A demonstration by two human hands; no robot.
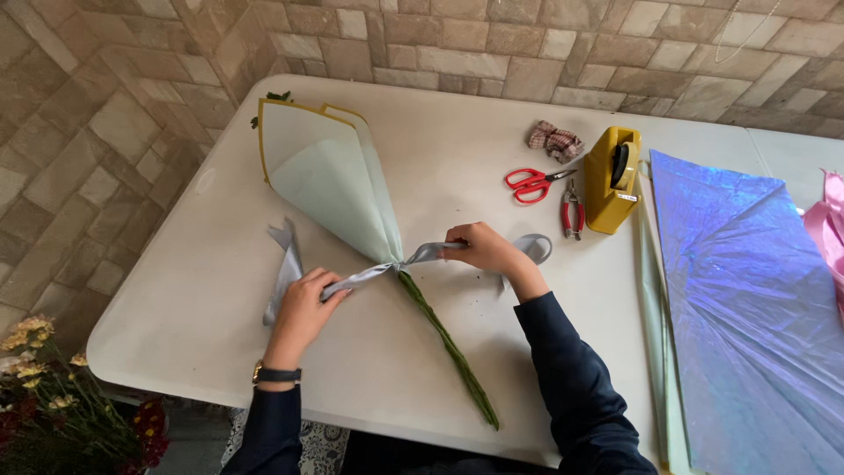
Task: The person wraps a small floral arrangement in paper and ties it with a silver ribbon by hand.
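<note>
A bouquet wrapped in a pale green paper cone (330, 180) with a yellow edge lies on the white table (457, 158), its green stem (448, 347) pointing toward me. A grey ribbon (387, 268) is wound round the neck of the cone. My left hand (303, 308) grips the ribbon's left part, whose loose tail (283, 273) trails over the table. My right hand (479, 248) pinches the right part, which ends in a loop (534, 248) just past the hand. The two hands hold the ribbon taut across the stem.
Red-handled scissors (532, 183), small red pliers (572, 211), a yellow tape dispenser (613, 180) and a crumpled checked cloth (555, 141) lie at the back right. Iridescent blue wrapping sheet (747, 308) covers the right side, pink ribbon (829, 224) beyond it. Flowers (40, 396) stand off the table's left corner.
</note>
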